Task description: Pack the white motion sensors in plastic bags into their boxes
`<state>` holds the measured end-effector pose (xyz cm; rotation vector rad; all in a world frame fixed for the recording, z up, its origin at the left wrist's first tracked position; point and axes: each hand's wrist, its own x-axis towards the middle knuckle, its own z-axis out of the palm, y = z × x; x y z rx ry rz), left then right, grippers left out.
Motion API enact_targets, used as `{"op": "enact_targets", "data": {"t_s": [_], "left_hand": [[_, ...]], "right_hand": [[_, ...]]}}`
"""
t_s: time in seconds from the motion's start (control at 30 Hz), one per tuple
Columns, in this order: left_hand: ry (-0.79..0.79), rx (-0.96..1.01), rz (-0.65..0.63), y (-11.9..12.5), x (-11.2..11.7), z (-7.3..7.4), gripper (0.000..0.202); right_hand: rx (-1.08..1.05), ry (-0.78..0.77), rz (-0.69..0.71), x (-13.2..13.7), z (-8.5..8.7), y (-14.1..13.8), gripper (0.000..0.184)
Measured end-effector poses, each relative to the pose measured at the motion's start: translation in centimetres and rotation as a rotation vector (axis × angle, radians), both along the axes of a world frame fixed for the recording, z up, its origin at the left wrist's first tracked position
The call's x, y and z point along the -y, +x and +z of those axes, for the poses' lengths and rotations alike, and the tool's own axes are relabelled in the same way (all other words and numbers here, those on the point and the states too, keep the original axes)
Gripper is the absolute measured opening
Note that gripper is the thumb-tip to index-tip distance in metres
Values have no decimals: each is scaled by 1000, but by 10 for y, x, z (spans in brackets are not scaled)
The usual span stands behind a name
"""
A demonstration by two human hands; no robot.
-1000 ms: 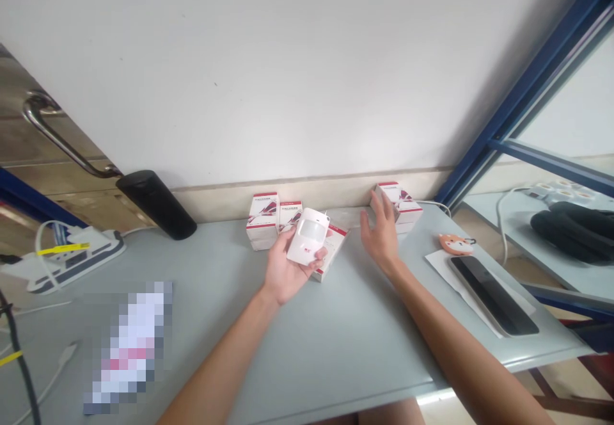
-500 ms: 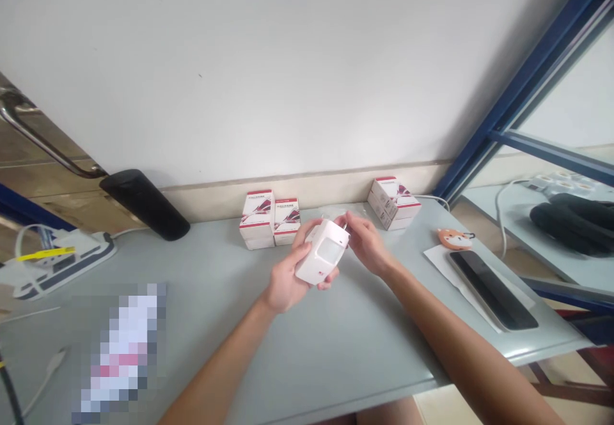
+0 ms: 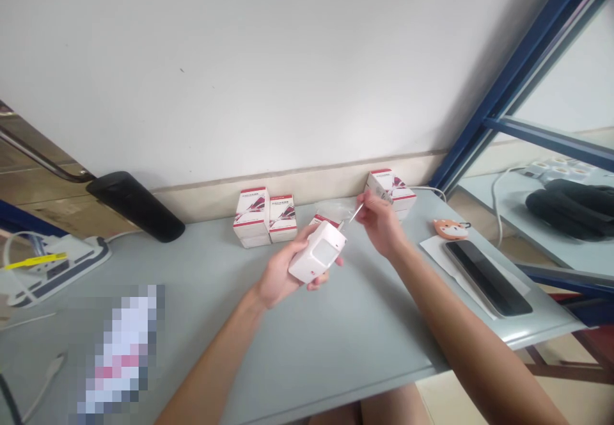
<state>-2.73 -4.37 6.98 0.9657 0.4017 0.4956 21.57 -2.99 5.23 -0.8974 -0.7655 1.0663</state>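
First inspector: What has just changed?

Second inspector: Compared with half a second earlier, the right hand (image 3: 381,220) stands farther from the white plastic box-shaped device (image 3: 316,253), and more of a thin silvery metal rod (image 3: 355,212) shows between them. In my judgement, the rod is being drawn out from the device's top end; the joint itself is too small to make out.

First inspector: State of the hands?

Second inspector: The left hand (image 3: 283,268) is wrapped around the device's sides, thumb on the near side, fingertips showing beyond. The right hand is closed in a pinch on the rod's far end.

First inspector: Position and bearing?

Second inspector: The device is held above the grey surface (image 3: 364,322), nearer its far edge than its near edge, between the left-hand white-and-red cardboard boxes (image 3: 252,214) and the right-hand stack. Its long axis slants; the top end points toward the surface's far right corner, the pale window faces up, and the rod runs roughly the same way.
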Motion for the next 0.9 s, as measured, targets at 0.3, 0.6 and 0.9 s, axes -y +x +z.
{"op": "enact_targets", "data": {"t_s": [0.3,0.6,0.9], "left_hand": [[-107,-24,-168,-17,-20,-6,53],[-171,-25,-144,-33,-32,-14,53],[-155,-49,-112,-43,-38,-18,58]], "right_hand": [[-137,109,-201,-6,16,57,49],[-142,30,-57,-13,3,45,54],[-231,48,-14,-17,-6,40,55]]}}
